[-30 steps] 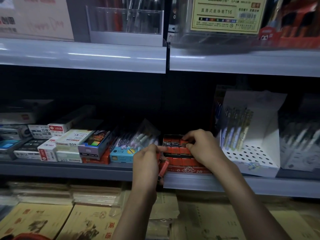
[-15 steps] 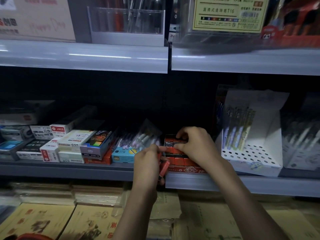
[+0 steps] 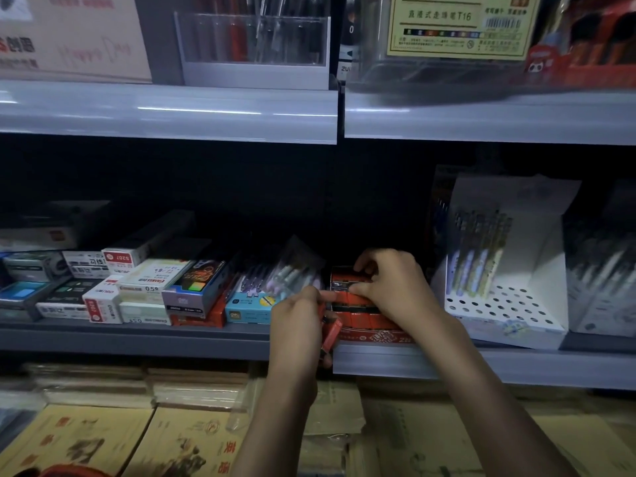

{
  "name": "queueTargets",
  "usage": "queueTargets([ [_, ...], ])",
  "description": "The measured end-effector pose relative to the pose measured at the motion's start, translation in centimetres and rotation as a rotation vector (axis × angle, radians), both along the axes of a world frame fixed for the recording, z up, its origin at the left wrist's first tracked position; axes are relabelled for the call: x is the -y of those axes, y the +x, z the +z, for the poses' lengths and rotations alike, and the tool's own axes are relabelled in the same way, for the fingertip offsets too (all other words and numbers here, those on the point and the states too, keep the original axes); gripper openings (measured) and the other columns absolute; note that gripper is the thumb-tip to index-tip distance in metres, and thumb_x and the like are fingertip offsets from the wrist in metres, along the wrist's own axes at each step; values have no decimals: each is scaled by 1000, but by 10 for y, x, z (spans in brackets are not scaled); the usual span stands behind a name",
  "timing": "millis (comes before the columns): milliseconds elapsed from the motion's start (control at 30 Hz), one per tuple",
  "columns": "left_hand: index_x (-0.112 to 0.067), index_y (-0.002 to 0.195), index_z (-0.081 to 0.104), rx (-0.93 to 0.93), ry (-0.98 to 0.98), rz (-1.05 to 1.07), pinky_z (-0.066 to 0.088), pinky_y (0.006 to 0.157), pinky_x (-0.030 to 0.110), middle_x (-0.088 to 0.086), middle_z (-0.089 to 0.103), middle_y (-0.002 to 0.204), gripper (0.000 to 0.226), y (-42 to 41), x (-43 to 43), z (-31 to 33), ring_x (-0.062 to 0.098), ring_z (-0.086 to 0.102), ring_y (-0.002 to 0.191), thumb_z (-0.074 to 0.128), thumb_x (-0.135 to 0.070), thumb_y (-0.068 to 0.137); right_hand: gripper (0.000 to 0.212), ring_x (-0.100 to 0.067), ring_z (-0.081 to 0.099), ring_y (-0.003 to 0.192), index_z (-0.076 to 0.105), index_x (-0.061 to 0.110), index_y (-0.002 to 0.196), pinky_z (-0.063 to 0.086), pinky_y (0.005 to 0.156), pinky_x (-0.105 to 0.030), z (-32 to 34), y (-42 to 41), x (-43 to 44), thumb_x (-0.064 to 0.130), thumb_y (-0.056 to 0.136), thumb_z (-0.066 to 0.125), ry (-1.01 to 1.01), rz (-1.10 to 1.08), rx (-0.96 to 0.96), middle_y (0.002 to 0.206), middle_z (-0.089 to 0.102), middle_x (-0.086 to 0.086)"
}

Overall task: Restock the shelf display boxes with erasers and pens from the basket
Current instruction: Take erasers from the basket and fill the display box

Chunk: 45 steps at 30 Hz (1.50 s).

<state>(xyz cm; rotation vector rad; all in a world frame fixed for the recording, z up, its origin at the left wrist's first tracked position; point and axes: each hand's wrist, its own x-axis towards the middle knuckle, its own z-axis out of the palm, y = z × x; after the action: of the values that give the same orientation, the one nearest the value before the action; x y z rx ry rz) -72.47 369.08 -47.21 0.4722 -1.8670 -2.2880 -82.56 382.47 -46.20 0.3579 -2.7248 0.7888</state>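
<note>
the person's right hand (image 3: 389, 287) is over the back rows of the red eraser box (image 3: 373, 335), just right of centre frame on the middle shelf (image 3: 137, 339); thumb and forefinger are pinched narrow on one red-and-black eraser (image 3: 341, 281), with the other fingers curled over the top; that looks like the grip for wedging a block down into a tight row.

the left hand (image 3: 297, 327) sits just left of the box's front corner, fingers curled round some spare red erasers (image 3: 330, 333) that poke out below the palm; pretty sure it's acting as the feeder, parked close so the right hand barely has to travel for the next one.

the box sits right at the shelf's front lip, which makes sense for reaching in from above; its rows look mostly filled, so the eraser part is probably near done.

to the right of the hands is the white pen box (image 3: 499, 315); a few pens (image 3: 476, 251) stand in the back holes and the front holes are bare, so that's likely up next.

there's a sliver of red thing (image 3: 65, 471) at the bottom left edge of the frame; it could be the basket, can't tell.
</note>
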Motion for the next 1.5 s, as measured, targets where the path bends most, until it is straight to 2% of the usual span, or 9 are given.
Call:
queueTargets([
  [200, -15, 100, 72, -10, -9, 16, 37, 38, 21, 7, 63, 78, 31, 0, 2, -1, 13, 56, 57, 44, -27, 106, 25, -13, 61, 91, 74, 20, 109, 46, 77, -24, -2, 4, -25, 10, 86, 78, 27, -74, -26, 105, 70, 0],
  [500, -8, 110, 73, -91, 274, -99, 32, 37, 22, 8, 61, 71, 57, 7, -7, 5, 14, 50, 52, 34, -49, 108, 15, -11, 65, 88, 74, 28, 102, 51, 76, -28, 3, 20, -19, 21, 88, 78, -47, -50, -53, 96, 69, 6],
  [600, -6, 109, 73, -94, 359, -76, 30, 35, 20, 9, 62, 72, 60, 5, -12, 6, 15, 51, 52, 35, -53, 107, 4, -3, 67, 76, 76, 31, 88, 50, 69, -22, 25, 46, -16, 34, 88, 78, -264, 67, 114, 79, 72, 8],
  [733, -8, 100, 72, -99, 251, 49, 32, 35, 22, 10, 64, 69, 55, 2, -19, 7, 16, 55, 51, 37, -50, 107, 24, -9, 63, 60, 77, 20, 89, 44, 54, -21, 50, 80, -12, 44, 90, 74, -402, 236, 408, 72, 73, -2],
  [900, -9, 84, 68, -157, 96, 94, 37, 36, 23, 7, 69, 65, 44, 9, -23, 11, 19, 60, 49, 38, -29, 108, 26, -11, 67, 60, 73, 6, 97, 55, 53, -25, 56, 95, -13, 18, 79, 88, -484, 240, 490, 70, 74, -8],
  [1067, -7, 82, 65, -166, 147, 54, 43, 36, 24, 10, 70, 69, 30, 11, -24, 13, 17, 64, 50, 45, -16, 103, 21, -13, 68, 59, 75, 0, 101, 58, 54, -21, 60, 95, -24, 5, 82, 82, -639, 206, 607, 75, 74, -15],
  [1233, -8, 87, 62, -156, 178, 33, 29, 34, 21, 10, 64, 71, 25, 8, -19, 9, 17, 53, 46, 46, -17, 104, 10, -15, 72, 66, 80, 6, 92, 60, 62, -20, 67, 85, -46, 1, 84, 80, -703, 65, 426, 85, 79, -12],
  [1400, -8, 93, 64, -132, 119, -10, 26, 36, 20, 7, 63, 74, 22, 6, -18, 5, 13, 46, 46, 47, -18, 103, 14, -12, 73, 63, 77, 21, 83, 59, 61, -27, 42, 58, -51, 8, 83, 82, -477, -145, 93, 70, 76, 1],
  [1500, -8, 94, 65, -127, 69, -8, 26, 36, 20, 5, 63, 72, 22, 4, -19, 2, 11, 45, 45, 47, -18, 103, 14, -10, 70, 62, 75, 24, 85, 60, 64, -28, 18, 43, -43, 11, 86, 80, -287, -165, -49, 77, 75, 6],
])
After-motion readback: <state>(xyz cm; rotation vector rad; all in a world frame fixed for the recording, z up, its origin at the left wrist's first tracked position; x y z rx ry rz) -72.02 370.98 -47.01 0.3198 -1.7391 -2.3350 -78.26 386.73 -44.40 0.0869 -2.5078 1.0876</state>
